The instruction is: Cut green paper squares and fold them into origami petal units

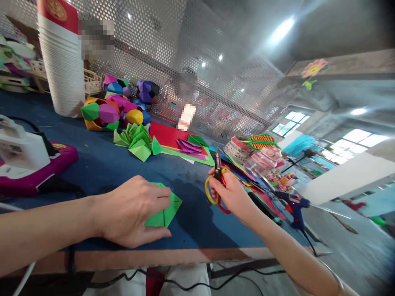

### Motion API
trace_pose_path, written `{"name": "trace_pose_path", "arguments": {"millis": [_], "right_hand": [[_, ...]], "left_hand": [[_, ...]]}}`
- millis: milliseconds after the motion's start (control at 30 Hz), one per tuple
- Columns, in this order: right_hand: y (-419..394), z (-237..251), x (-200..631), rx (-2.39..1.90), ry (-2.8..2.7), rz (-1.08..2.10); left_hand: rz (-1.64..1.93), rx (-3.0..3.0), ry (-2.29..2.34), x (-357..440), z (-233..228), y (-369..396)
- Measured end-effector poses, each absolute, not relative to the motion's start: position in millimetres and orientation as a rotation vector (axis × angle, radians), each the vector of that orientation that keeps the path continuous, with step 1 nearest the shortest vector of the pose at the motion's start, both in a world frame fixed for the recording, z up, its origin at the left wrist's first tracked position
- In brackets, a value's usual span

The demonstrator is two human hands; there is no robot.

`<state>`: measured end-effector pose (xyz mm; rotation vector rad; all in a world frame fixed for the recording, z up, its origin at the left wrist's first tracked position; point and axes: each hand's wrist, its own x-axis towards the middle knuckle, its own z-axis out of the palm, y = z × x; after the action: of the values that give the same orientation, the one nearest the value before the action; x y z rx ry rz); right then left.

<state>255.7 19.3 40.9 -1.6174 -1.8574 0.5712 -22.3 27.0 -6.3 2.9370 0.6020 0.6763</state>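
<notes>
A folded piece of green paper (171,204) lies on the blue tabletop under my left hand (135,213). The fingers curl over its top and the thumb lies along its lower edge, so part of the paper is hidden. To the right, my right hand (233,191) is closed on a pair of scissors (218,166) with yellow and red handles. Their dark blades point up and look nearly closed, apart from the paper. Several light green folded paper pieces (140,139) sit beyond my left hand.
Coloured paper sheets (165,135) carry a purple folded piece (189,146). Colourful paper balls (101,113) and stacked paper cups (63,70) stand at the back left. A white device on a purple base (66,158) is at left. A glue gun (296,207) lies at right.
</notes>
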Motion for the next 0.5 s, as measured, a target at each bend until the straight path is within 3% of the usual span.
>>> {"name": "trace_pose_path", "arguments": {"millis": [233,500], "right_hand": [[32.5,26.8,307.0,-1.757,-2.039,0.045],[39.0,10.9,273.6,-1.594,-2.256,-0.112]], "left_hand": [[0.662,2.920,0.752,-19.7,2.9,30.7],[0.702,2.858,0.958,-21.1,5.5,50.5]]}}
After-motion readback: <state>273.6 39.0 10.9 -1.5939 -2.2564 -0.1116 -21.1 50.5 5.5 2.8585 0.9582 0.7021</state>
